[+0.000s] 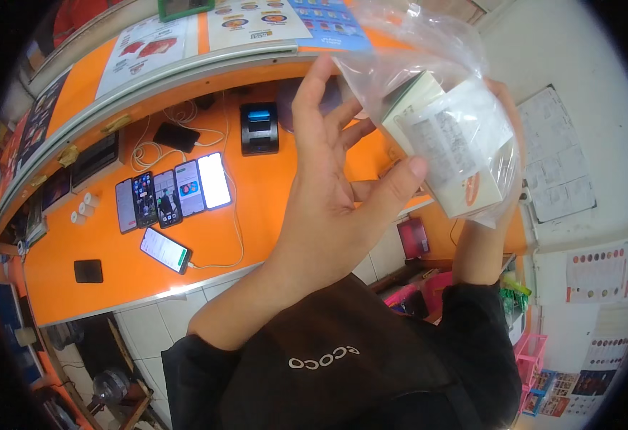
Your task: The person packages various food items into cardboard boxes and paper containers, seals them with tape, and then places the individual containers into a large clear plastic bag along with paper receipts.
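In front of my chest, to the right, hangs a clear plastic bag (436, 32) with a pale box inside, its lower face (464, 204) tilted and marked with a small orange shape. A white printed paper slip (446, 140) lies against the box within the bag. My right hand (504, 97) grips the bag from its far right side, mostly hidden behind it. My left hand (339, 168) is beside the bag with its fingers spread. Its thumb tip lies close against the box side, and the index fingertip reaches the bag's upper left corner.
Across the orange counter (264, 215) lie several phones (167, 201) in a row and one lit phone (165, 249) on a cable. Beyond are a black receipt printer (259, 129) and a black device (175, 137). Small white rolls (84, 208) and a dark square item (88, 271) sit left.
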`<state>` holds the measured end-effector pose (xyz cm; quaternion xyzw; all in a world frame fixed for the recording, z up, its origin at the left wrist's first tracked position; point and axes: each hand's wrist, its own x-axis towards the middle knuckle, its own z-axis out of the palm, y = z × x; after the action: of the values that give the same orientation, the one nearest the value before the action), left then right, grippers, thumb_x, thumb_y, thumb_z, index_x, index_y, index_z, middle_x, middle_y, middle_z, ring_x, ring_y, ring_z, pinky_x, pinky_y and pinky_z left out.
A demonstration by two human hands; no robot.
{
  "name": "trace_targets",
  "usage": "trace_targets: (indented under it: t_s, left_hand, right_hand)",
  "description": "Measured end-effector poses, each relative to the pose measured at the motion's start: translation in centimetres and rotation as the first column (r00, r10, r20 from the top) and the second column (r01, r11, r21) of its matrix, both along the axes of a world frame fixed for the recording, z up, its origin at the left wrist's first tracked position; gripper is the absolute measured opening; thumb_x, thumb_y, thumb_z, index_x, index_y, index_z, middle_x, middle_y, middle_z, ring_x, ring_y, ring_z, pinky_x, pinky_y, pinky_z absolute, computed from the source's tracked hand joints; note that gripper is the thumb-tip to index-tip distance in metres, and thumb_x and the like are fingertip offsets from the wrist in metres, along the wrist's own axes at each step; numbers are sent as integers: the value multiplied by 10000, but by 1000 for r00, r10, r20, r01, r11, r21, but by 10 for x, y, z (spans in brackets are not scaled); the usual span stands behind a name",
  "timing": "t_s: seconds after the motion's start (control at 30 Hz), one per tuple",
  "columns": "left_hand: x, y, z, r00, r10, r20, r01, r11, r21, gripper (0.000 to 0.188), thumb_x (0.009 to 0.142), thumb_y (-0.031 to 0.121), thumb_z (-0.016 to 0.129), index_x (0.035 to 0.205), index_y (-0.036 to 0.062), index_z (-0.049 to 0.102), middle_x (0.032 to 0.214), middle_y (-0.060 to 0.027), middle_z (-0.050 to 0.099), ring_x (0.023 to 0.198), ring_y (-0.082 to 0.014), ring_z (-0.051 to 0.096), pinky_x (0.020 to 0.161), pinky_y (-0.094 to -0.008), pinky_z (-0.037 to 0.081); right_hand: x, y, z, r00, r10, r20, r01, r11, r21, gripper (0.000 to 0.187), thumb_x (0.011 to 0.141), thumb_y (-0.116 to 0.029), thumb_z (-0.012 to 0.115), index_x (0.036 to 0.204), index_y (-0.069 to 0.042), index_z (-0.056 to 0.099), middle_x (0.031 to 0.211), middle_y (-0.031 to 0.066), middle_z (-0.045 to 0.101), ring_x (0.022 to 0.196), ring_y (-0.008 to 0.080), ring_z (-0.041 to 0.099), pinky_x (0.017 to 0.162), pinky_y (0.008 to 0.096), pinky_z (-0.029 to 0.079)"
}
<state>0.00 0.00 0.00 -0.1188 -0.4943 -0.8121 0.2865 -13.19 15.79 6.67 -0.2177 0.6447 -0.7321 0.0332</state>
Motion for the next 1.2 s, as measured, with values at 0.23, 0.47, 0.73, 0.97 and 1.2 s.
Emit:
trace_targets:
  t_s: [0.23,0.47,0.73,0.97,1.2]
  left_hand:
    - [6,-6,9,1000,-6,16,5,998,60,1016,895,135,749,1578,126,-3,1448,-259,409,1389,-337,433,1028,-503,537]
    - [7,-15,13,1000,17,27,-19,997,77,1043,883,167,769,1578,140,-8,1453,-263,391,1380,-343,443,1016,-505,545]
    - [8,-45,13,998,54,21,-56,994,96,1039,901,149,748,1584,152,-34,1468,-258,372,1389,-342,432,1019,-495,548]
    - [11,-83,15,993,117,30,-119,989,82,1031,915,115,723,1588,166,-58,1476,-248,381,1383,-326,442,1015,-487,550]
    - [7,-110,16,994,86,61,-93,986,138,1046,914,78,711,1594,190,-75,1466,-233,422,1391,-311,436,1015,-468,548]
  right_hand:
    - [-17,1,-5,954,37,-296,16,985,174,296,994,-173,597,1224,13,612,1100,126,692,940,164,695,822,312,567]
    - [-26,-13,-6,957,116,-266,-89,990,113,293,989,-160,605,1227,11,609,1114,120,691,955,161,694,820,300,564]
    - [-44,-62,10,988,82,128,-78,996,-36,289,963,-209,628,1163,-2,660,1033,103,708,932,158,693,792,289,553]
    - [-28,-118,13,969,178,173,-156,979,-132,305,934,-218,657,1151,-5,676,1017,107,714,909,167,694,778,301,555]
    - [-32,-144,7,987,159,13,-158,987,-25,333,937,-256,650,1163,-11,658,1053,116,711,927,189,700,791,332,571]
